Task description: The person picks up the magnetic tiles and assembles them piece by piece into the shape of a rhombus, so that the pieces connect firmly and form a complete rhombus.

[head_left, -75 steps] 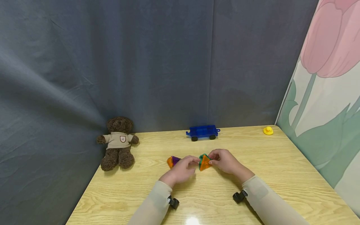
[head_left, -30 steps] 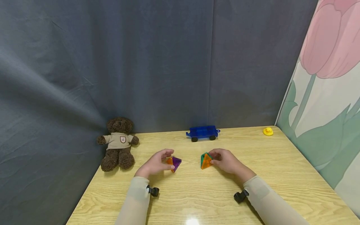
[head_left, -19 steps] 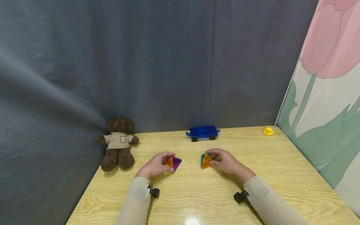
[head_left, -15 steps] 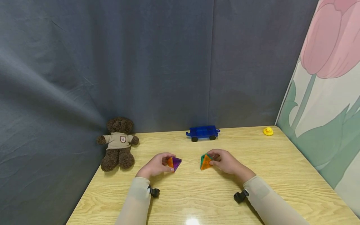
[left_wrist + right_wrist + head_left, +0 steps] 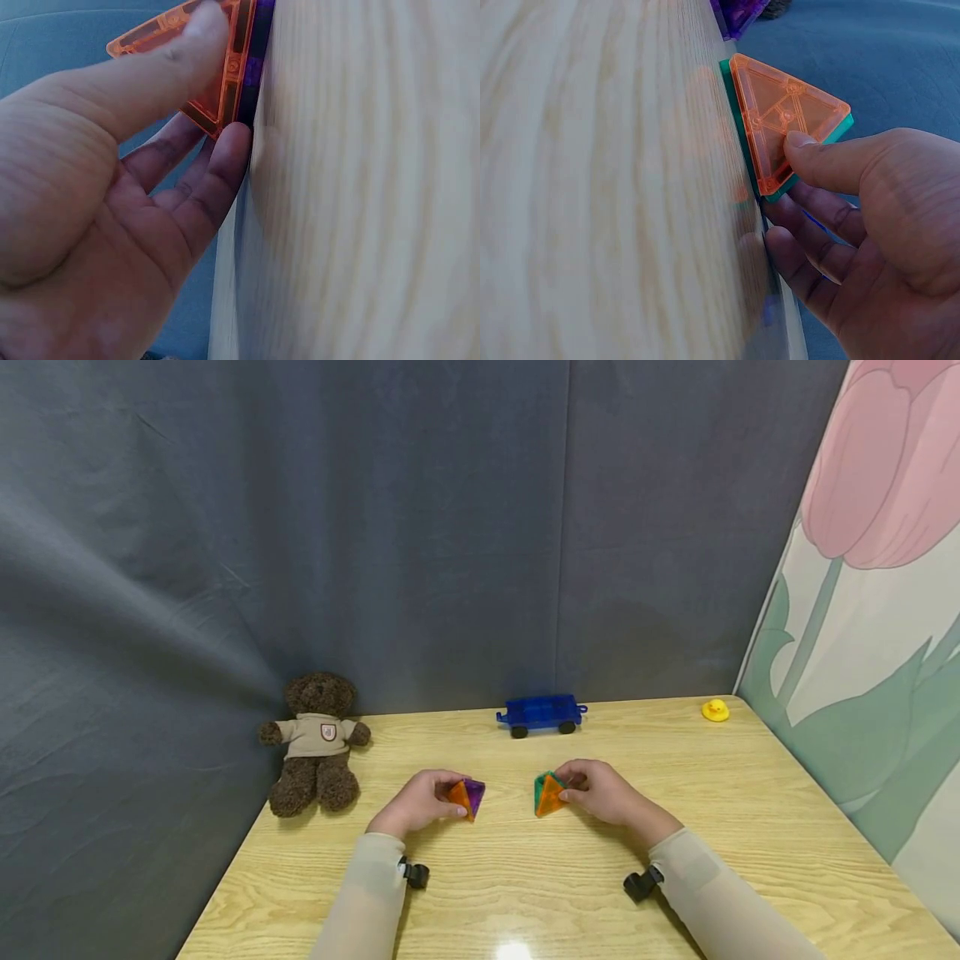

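Observation:
Near the middle of the table, my left hand [image 5: 422, 802] holds a pyramid of orange and purple magnetic tiles [image 5: 475, 797] between thumb and fingers. In the left wrist view its orange triangle [image 5: 166, 30] lies under my thumb, and a purple edge runs along the tabletop. To the right, my right hand [image 5: 598, 789] grips a pyramid of orange and green magnetic tiles [image 5: 550, 795]. The right wrist view shows my thumb on that pyramid's orange face [image 5: 780, 112], with green edges behind it. A gap separates the two pyramids. The fingertips behind each pyramid are partly hidden.
A blue toy wagon [image 5: 541, 713] with black wheels stands at the table's back edge, beyond the pyramids. A brown teddy bear [image 5: 317, 743] sits at the left. A yellow rubber duck [image 5: 716, 709] is in the far right corner, beside a dark curtain [image 5: 450, 543].
My left hand left the green and orange pyramid, moved left and took hold of the orange and purple one, which has since turned slightly and shifted right. My right hand has stayed nearly in place.

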Tool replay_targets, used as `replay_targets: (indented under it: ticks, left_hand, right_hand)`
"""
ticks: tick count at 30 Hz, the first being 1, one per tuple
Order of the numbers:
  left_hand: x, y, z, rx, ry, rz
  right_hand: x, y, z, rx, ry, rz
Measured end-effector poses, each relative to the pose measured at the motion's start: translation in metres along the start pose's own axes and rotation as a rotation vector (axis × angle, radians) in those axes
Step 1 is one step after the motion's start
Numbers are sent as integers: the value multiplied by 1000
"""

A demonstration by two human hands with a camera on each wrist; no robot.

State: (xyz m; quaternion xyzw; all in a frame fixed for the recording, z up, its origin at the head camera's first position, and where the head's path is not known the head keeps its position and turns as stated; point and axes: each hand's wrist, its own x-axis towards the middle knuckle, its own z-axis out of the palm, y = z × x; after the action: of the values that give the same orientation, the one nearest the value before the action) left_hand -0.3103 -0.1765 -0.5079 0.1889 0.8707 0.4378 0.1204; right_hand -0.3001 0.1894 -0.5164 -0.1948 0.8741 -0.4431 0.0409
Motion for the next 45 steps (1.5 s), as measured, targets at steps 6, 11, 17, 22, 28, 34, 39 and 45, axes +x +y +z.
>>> replay_targets:
  ticks: [6, 11, 17, 22, 28, 34, 39, 45]
  left_hand:
    - [-1, 3, 2, 0, -7, -2]
    - [0, 5, 5, -4, -3, -6]
    - [2, 5, 9, -6, -7, 8]
    - [4, 9, 13, 4, -4, 21]
    - [6, 12, 18, 14, 4, 26]
    - [8, 15, 24, 36, 0, 39]
    - [9, 17, 29, 43, -4, 33]
    - [10, 20, 32, 23, -11, 50]
  right_hand:
    - [-1, -2, 0, 2, -13, 24]
    - [-2, -2, 0, -17, -19, 18]
    - [-2, -1, 0, -31, -33, 16]
    - [-3, 0, 0, -25, -40, 10]
    - [-3, 1, 0, -12, -66, -9]
    - [-3, -1, 0, -8, -70, -1]
    - [-3, -3, 1, -1, -84, 4]
    - [-4, -5, 0, 7, -93, -10]
